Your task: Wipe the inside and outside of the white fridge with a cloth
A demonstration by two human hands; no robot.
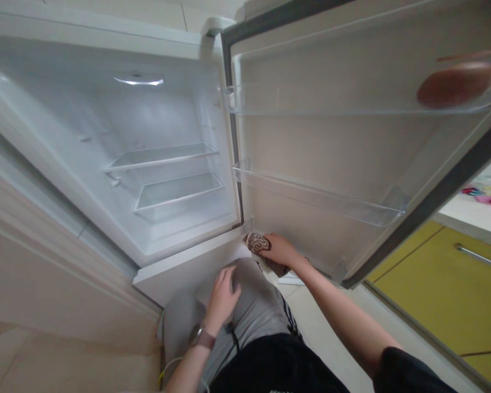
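My right hand (281, 251) is closed around a brown cloth (257, 243) with a pale pattern. It holds the cloth at the lowest shelf of the open fridge door (311, 142), near the hinge side; part of the cloth is hidden under the hand. Over my grey-trousered knee hovers or rests my left hand (224, 295), its fingers loosely bent and apart, holding nothing. To the left, the lit fridge compartment (147, 120) stands open, with two glass shelves (180, 188) inside.
Clear plastic racks (319, 194) run across the door. A reddish-brown rounded object (458, 84) sits in the top rack. Yellow cabinets (445, 278) and a white counter (474, 218) with colourful items stand at right. A thin cable (169, 365) lies by my left leg.
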